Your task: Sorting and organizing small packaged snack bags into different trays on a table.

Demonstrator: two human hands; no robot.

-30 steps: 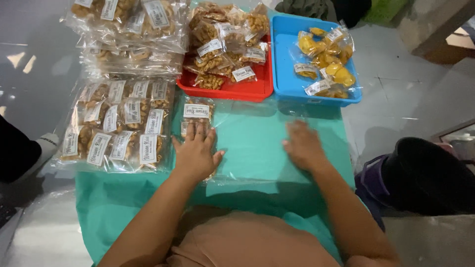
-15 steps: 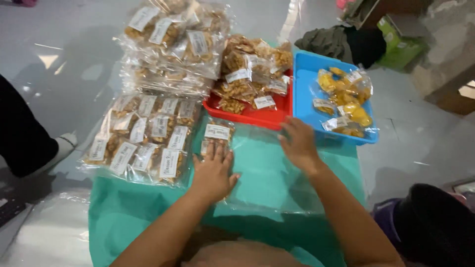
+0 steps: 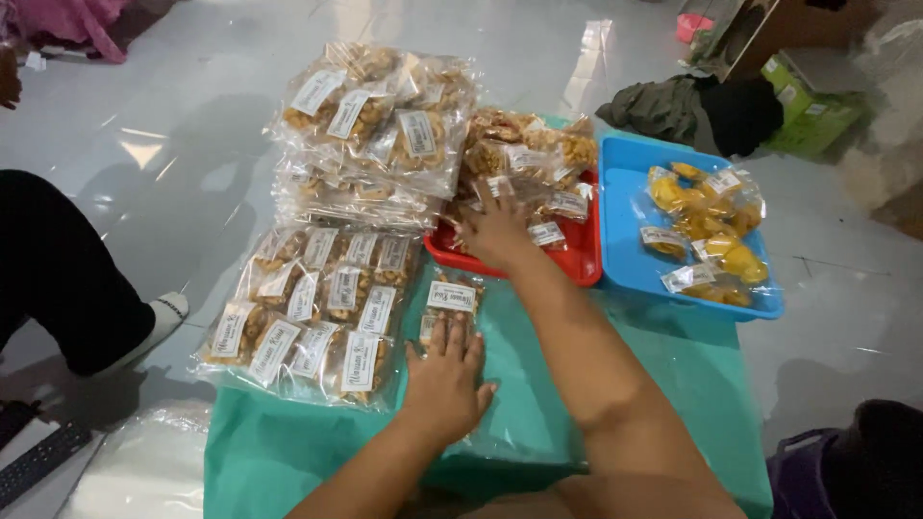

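Note:
My left hand point(image 3: 444, 381) lies flat, fingers spread, on a large clear plastic bag point(image 3: 519, 404) spread over the green table point(image 3: 269, 452). One small labelled snack packet point(image 3: 450, 303) sits inside the bag just beyond its fingertips. My right hand point(image 3: 495, 231) reaches into the red tray point(image 3: 577, 269) and rests on small snack packets point(image 3: 524, 159) heaped there; whether it grips one I cannot tell.
A filled bag of labelled packets point(image 3: 312, 312) lies left of my left hand, with more filled bags point(image 3: 380, 130) stacked behind. A blue tray point(image 3: 620, 240) of yellow snack packets point(image 3: 707, 226) stands at the right. Another person's leg point(image 3: 58, 279) is at far left.
My right hand has left the plastic bag and reached forward into the red tray. My left hand stays pressed on the bag. The view has tilted to the left.

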